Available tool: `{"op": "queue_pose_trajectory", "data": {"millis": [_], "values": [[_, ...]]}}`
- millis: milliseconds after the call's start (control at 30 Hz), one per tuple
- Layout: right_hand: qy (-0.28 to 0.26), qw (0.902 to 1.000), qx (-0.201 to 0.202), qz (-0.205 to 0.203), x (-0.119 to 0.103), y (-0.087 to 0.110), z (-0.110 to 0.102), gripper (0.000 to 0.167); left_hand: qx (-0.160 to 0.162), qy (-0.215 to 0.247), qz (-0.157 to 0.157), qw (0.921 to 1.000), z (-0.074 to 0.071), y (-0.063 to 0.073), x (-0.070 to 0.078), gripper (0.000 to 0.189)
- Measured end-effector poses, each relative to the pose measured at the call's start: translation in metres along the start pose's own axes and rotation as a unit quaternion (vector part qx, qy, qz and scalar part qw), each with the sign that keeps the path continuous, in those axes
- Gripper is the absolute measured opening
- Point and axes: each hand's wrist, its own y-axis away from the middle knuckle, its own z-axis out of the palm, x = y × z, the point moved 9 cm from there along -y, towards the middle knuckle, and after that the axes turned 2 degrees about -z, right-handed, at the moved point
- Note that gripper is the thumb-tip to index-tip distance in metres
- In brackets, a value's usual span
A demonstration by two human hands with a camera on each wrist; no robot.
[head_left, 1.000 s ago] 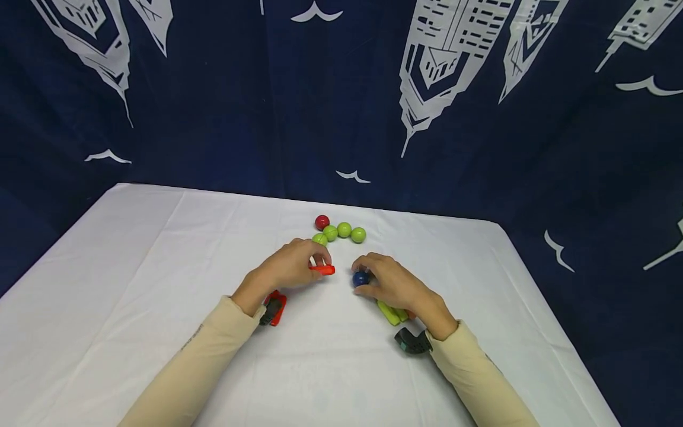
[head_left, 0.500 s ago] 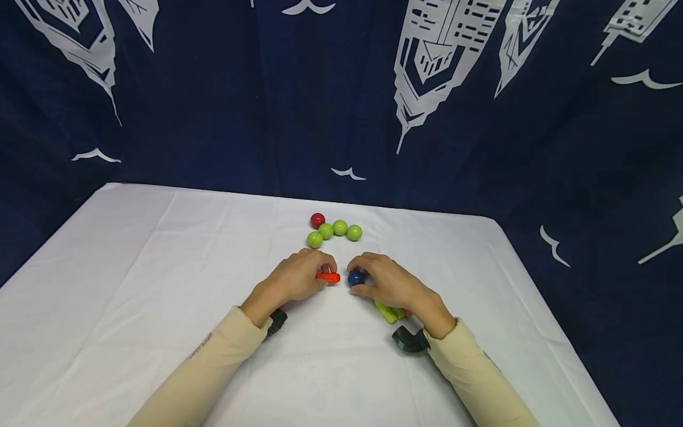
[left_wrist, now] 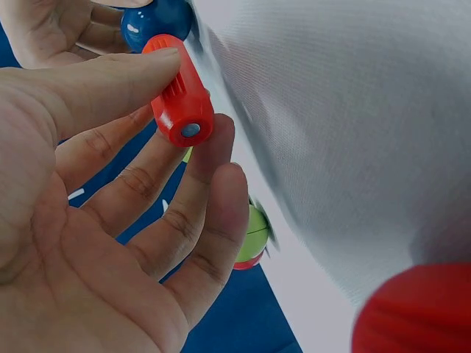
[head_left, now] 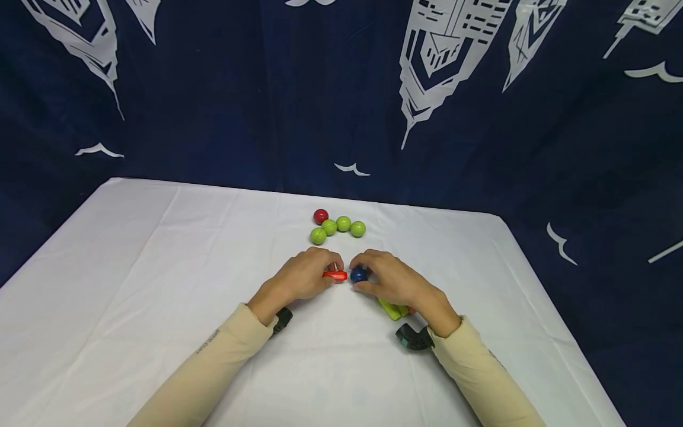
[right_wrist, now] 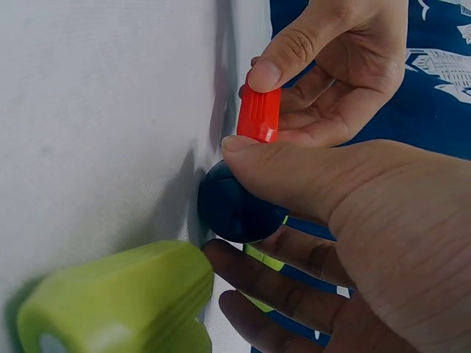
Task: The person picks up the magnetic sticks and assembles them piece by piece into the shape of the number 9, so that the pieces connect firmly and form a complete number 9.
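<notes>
My left hand pinches a short red plastic rod between thumb and fingers. A round metallic dot shows in the rod's near end. My right hand holds a dark blue ball with its thumb and fingers around it, close over the white tablecloth. In the head view, the rod's right end comes right up to the ball's left side. Yellow-green rods lie beneath the right wrist, partly hidden by it. Another red piece shows in the left wrist view's lower corner, out of the head view behind the left arm.
Beyond the hands lie a red ball and several green balls in a loose bent row. The white-covered table ends at a dark blue curtain with white prints. Black wrist cameras hang under both sleeves.
My left hand has carried the red rod rightward to the blue ball, narrowing the gap between the hands. The right hand, still holding the ball, has hardly moved. The head view has shifted slightly.
</notes>
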Motion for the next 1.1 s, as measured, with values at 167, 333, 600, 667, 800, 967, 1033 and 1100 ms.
{"op": "queue_pose_trajectory", "data": {"millis": [167, 333, 600, 667, 800, 967, 1033, 1100], "values": [[0.0, 1.0, -0.002, -0.003, -0.0021, 0.0, 0.0006, 0.035, 0.0, -0.006, -0.009, 0.9999, 0.0011, 0.001, -0.0021, 0.018], [0.001, 1.0, -0.003, -0.002, -0.0021, 0.0008, 0.0008, 0.035, -0.002, -0.003, -0.007, 1.0, 0.0032, 0.0008, -0.0013, 0.019], [0.001, 1.0, -0.002, 0.0, -0.0014, 0.0033, 0.0005, 0.034, 0.001, -0.006, -0.005, 1.0, 0.0044, 0.0003, 0.001, 0.02], [0.0, 1.0, -0.002, -0.002, -0.002, 0.0035, 0.0002, 0.034, 0.001, -0.007, -0.002, 1.0, 0.0041, 0.0004, 0.0016, 0.019], [-0.003, 1.0, -0.003, -0.006, -0.0034, 0.0033, -0.0005, 0.035, -0.002, -0.007, 0.0, 1.0, 0.0038, -0.0001, 0.0025, 0.019], [-0.004, 1.0, 0.0, -0.008, -0.0044, 0.003, -0.0021, 0.035, -0.003, -0.008, -0.001, 1.0, 0.004, -0.0017, 0.0028, 0.019], [-0.003, 0.9999, 0.0, -0.011, -0.0054, 0.0028, -0.0018, 0.035, -0.003, -0.009, -0.002, 1.0, 0.0042, -0.0018, 0.0034, 0.02], [-0.001, 0.9999, -0.002, -0.016, -0.0069, 0.0025, -0.0009, 0.034, -0.005, -0.008, -0.001, 1.0, 0.0047, -0.0015, 0.0043, 0.021]]}}
